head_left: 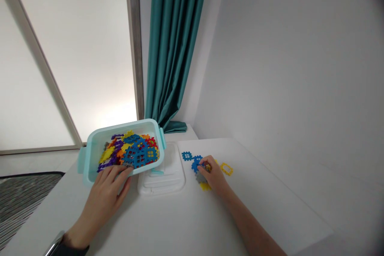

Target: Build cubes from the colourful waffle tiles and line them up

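A: Hands?
B: Left hand (103, 204) spread, fingers over the near rim of a teal plastic box (90, 158) filled with loose blocks (135, 154). Right hand (213, 175) pinching a cluster of joined waffle blocks (196, 165) on the desk (258, 208), just right of a white lid (168, 180).
A: Handling?
B: Light, stiff plastic. Take by the notched edges.

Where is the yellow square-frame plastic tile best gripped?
Probably pinch the yellow square-frame plastic tile across one outer side, coming from above: it lies flat on the white table, so a thumb can enter its open centre, a finger on the rim.
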The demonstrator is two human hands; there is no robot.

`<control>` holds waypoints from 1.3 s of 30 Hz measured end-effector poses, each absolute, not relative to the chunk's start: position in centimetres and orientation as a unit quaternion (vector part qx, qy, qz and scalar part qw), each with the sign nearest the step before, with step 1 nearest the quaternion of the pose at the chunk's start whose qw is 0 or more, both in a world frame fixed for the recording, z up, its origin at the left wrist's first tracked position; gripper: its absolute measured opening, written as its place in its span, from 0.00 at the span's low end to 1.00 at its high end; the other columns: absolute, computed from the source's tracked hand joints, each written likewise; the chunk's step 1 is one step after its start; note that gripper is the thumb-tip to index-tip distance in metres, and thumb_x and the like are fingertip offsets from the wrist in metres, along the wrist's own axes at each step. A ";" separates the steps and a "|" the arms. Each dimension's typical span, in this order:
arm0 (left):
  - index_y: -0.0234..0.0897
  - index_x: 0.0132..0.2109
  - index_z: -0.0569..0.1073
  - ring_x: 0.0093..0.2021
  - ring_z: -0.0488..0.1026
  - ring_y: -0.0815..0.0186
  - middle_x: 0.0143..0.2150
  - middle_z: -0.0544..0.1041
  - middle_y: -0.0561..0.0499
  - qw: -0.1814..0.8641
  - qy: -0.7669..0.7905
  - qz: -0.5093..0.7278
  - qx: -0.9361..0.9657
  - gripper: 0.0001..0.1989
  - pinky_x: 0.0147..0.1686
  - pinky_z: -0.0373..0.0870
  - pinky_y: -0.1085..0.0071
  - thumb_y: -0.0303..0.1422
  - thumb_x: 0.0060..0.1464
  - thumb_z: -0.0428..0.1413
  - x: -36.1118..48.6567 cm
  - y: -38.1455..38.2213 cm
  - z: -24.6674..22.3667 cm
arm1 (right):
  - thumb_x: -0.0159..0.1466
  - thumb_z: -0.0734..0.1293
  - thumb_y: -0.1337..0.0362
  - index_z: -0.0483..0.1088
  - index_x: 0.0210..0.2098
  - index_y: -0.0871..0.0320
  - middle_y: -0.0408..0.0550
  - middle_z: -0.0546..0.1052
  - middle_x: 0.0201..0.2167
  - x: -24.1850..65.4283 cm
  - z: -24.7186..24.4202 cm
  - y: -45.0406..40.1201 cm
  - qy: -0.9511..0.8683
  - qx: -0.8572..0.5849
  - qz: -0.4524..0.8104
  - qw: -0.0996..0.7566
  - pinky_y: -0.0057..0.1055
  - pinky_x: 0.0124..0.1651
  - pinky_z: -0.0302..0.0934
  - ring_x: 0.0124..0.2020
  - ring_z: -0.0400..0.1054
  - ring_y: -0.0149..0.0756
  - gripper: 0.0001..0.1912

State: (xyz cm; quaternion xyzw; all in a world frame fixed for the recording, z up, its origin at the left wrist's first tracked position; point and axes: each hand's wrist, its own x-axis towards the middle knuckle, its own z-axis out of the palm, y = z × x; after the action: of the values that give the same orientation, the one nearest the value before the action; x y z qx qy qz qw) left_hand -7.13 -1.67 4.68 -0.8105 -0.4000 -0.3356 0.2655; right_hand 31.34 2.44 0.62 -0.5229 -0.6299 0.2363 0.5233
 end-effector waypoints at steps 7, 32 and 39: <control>0.37 0.50 0.71 0.43 0.72 0.54 0.44 0.76 0.44 0.257 -0.403 -0.343 -0.809 0.10 0.43 0.68 0.59 0.31 0.68 0.48 -7.2 -1.6 4.5 | 0.55 0.75 0.48 0.70 0.37 0.53 0.40 0.74 0.27 30.5 1.2 2.6 -0.477 -0.486 0.383 0.624 0.34 0.30 0.67 0.27 0.69 0.34 0.19; 0.37 0.51 0.73 0.46 0.71 0.54 0.44 0.76 0.43 0.178 -0.458 -0.344 -0.800 0.13 0.47 0.71 0.56 0.24 0.63 0.50 -6.8 -2.4 4.5 | 0.66 0.61 0.62 0.73 0.43 0.55 0.48 0.77 0.43 5.6 11.4 8.6 -0.652 -0.351 0.337 0.581 0.41 0.54 0.66 0.47 0.72 0.41 0.12; 0.38 0.51 0.73 0.48 0.72 0.53 0.47 0.75 0.42 0.163 -0.472 -0.352 -0.791 0.13 0.48 0.73 0.52 0.23 0.62 0.50 -6.6 -2.5 4.8 | 0.68 0.56 0.71 0.75 0.49 0.52 0.50 0.74 0.56 9.6 11.8 6.4 -0.854 -0.273 0.145 0.418 0.46 0.67 0.54 0.60 0.65 0.41 0.19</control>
State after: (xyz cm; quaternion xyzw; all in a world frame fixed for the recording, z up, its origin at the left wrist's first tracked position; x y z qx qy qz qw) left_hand -6.61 -2.47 4.84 -0.7912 -0.4724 -0.3524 0.1634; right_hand 9.56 6.38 11.79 -0.2730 -0.8541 0.1449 0.4182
